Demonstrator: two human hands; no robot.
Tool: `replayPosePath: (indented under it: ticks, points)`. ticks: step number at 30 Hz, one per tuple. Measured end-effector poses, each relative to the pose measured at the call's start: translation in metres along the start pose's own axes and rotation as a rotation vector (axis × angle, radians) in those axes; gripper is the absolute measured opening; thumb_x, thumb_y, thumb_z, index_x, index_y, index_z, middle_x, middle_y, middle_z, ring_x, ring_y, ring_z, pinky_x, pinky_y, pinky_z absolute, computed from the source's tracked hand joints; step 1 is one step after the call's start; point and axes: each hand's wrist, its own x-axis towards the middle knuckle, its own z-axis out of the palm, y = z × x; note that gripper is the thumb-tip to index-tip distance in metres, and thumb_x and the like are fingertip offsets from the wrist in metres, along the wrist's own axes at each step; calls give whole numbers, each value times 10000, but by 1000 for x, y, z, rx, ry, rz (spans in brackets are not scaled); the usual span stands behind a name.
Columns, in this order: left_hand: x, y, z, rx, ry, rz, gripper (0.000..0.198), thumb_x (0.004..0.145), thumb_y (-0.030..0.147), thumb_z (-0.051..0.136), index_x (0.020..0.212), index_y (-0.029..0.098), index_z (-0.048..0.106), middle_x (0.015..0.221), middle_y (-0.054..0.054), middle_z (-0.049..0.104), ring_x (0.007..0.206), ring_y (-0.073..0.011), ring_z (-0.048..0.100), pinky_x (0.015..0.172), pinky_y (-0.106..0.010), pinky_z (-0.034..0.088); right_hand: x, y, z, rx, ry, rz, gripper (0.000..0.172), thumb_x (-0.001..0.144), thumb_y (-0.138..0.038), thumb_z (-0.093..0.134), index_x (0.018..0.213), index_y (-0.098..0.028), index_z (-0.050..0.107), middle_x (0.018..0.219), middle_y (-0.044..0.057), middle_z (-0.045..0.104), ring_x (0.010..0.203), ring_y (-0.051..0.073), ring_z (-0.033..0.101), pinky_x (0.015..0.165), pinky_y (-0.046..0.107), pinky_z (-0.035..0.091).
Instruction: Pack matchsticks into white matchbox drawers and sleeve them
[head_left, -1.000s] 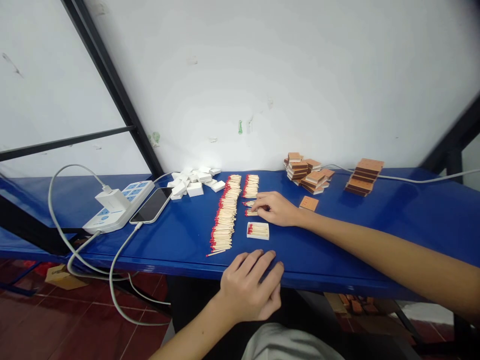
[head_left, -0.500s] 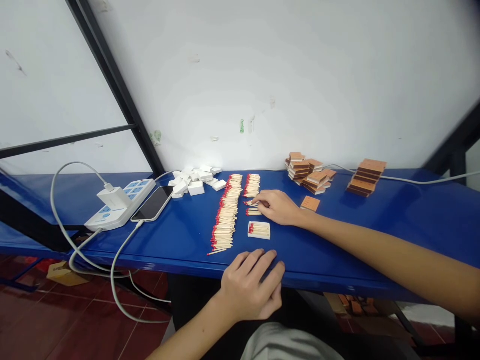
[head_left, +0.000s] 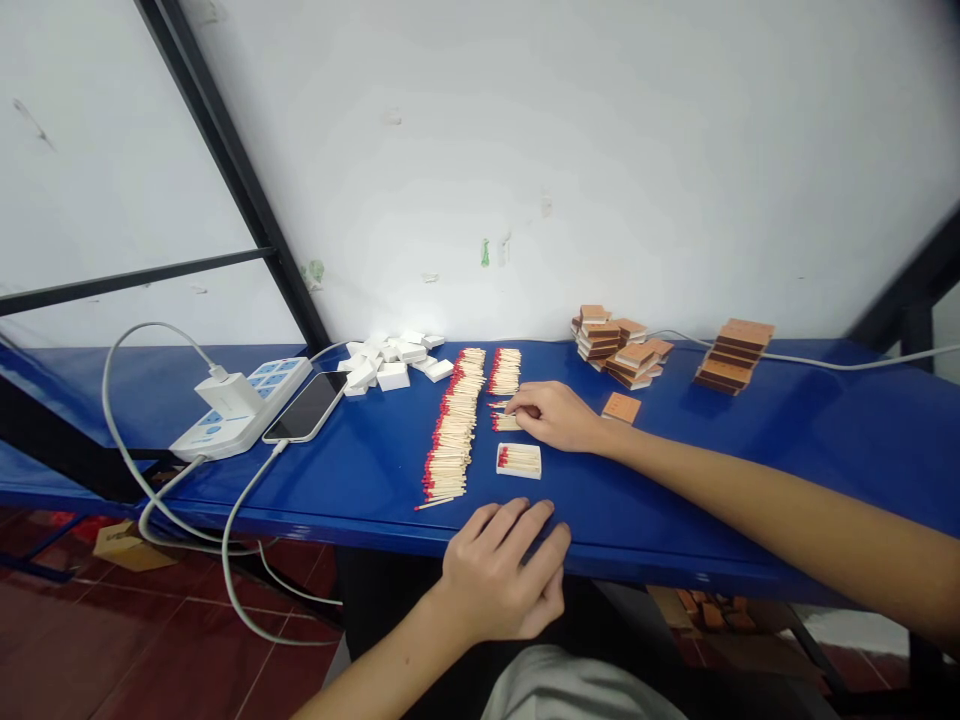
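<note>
My right hand (head_left: pixel 559 415) reaches in from the right over the blue table. Its fingers are closed together with the tips down on a few red-headed matches (head_left: pixel 506 423), partly hidden by the fingers. Just below that hand lies a white matchbox tray (head_left: pixel 518 474) with matches in it. Nearer the front, my left hand (head_left: pixel 506 575) rests at the table edge, fingers loosely bent and a little apart, holding nothing. A long row of matches (head_left: pixel 454 425) runs to the left, and a shorter row (head_left: pixel 505 371) lies beyond my right fingertips.
White empty trays (head_left: pixel 392 377) are heaped at the back. Brown matchbox piles (head_left: pixel 630 350) and a leaning stack (head_left: pixel 733 355) stand behind my right arm, with a single matchbox (head_left: pixel 621 407) near the wrist. A phone (head_left: pixel 305 408) and power strip (head_left: pixel 240 410) with white cables lie left.
My right fingertips have shifted slightly over the small group of matches. My left hand and the piles stay as they were.
</note>
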Motion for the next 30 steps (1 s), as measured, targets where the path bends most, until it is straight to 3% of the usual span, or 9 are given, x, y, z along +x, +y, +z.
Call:
replayPosePath:
  ticks: [9, 25, 30]
  points:
    - [1, 0, 0, 2, 4, 5, 306, 788, 238, 561, 1056, 198, 705, 1120, -53, 722, 944, -223, 667, 786, -338, 519, 0, 0, 0, 32, -3, -41, 231, 809, -98, 523, 868, -161, 737, 703, 6, 606, 614, 110, 486, 624, 236, 323]
    - [1, 0, -1, 6, -3, -1, 306, 791, 245, 559, 1059, 206, 702, 1124, -55, 717, 954, -219, 661, 794, -332, 519, 0, -1, 1, -97, 27, 111, 263, 839, -171, 514, 976, -187, 738, 751, 19, 646, 670, 143, 528, 630, 257, 316]
    - [1, 0, -1, 9, -3, -2, 305, 790, 243, 556, 1055, 208, 704, 1117, -55, 721, 947, -218, 665, 789, -328, 520, 0, -1, 0, -77, 13, 90, 265, 841, -163, 516, 977, -194, 741, 752, 12, 648, 647, 132, 523, 630, 253, 325]
